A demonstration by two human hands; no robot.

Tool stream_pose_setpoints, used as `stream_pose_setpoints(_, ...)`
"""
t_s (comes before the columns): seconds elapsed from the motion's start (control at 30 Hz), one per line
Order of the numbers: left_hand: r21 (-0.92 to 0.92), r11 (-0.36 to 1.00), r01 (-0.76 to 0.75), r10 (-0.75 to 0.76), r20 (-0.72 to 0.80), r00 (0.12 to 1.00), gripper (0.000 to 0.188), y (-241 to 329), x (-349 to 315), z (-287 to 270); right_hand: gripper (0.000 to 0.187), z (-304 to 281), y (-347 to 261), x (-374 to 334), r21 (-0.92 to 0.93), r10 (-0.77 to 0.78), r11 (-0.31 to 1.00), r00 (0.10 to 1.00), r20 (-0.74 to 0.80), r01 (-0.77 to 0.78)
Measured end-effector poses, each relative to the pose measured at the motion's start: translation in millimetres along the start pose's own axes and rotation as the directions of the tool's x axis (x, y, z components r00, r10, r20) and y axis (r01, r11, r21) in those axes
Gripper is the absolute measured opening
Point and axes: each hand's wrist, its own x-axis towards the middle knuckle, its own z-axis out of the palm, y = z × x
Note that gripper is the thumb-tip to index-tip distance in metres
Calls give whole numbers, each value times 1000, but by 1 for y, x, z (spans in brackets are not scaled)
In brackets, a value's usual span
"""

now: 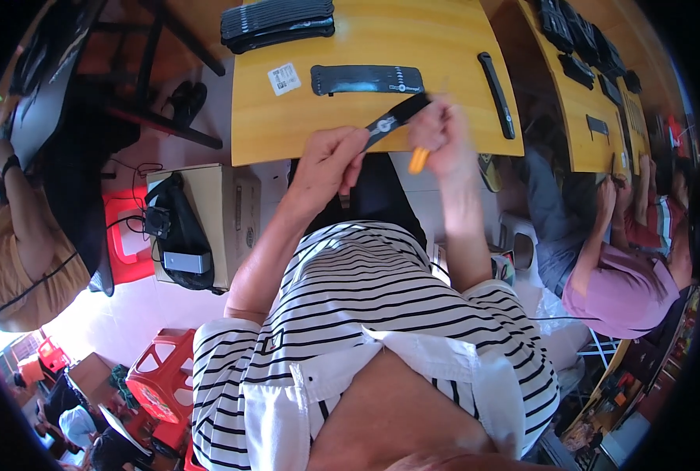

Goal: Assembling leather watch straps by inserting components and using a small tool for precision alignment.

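Observation:
Over the near edge of the table, my left hand [328, 163] pinches one end of a black strap [387, 122] with a pale printed mark. The strap slants up to the right, toward my right hand [442, 133], which is closed and smeared by motion. A yellow tool handle [419, 161] sticks out below its fingers; the rest of that tool is hidden. Just beyond my hands lies a flat bundle of black straps [365, 80]. Farther right on the tabletop rests a single black strap [497, 94].
On the yellow wooden table [460, 47] are a stack of black straps [277, 22] and a white label [284, 78]. Left below stands a cardboard box [222, 228] carrying a black bag [183, 228]. Co-workers sit at both sides, one in a pink shirt [625, 286].

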Motion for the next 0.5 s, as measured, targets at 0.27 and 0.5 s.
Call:
stream_pose_setpoints(0.27,-235,971,47,-47,2,999,38,-19,-29,-33,26,-60,-131,68,243,-146,958,988,-45,152)
stream_pose_setpoints(0.5,-292,956,-28,-5,-111,994,39,-18,-64,-55,11,-79,-224,106,413,-379,853,923,68,320)
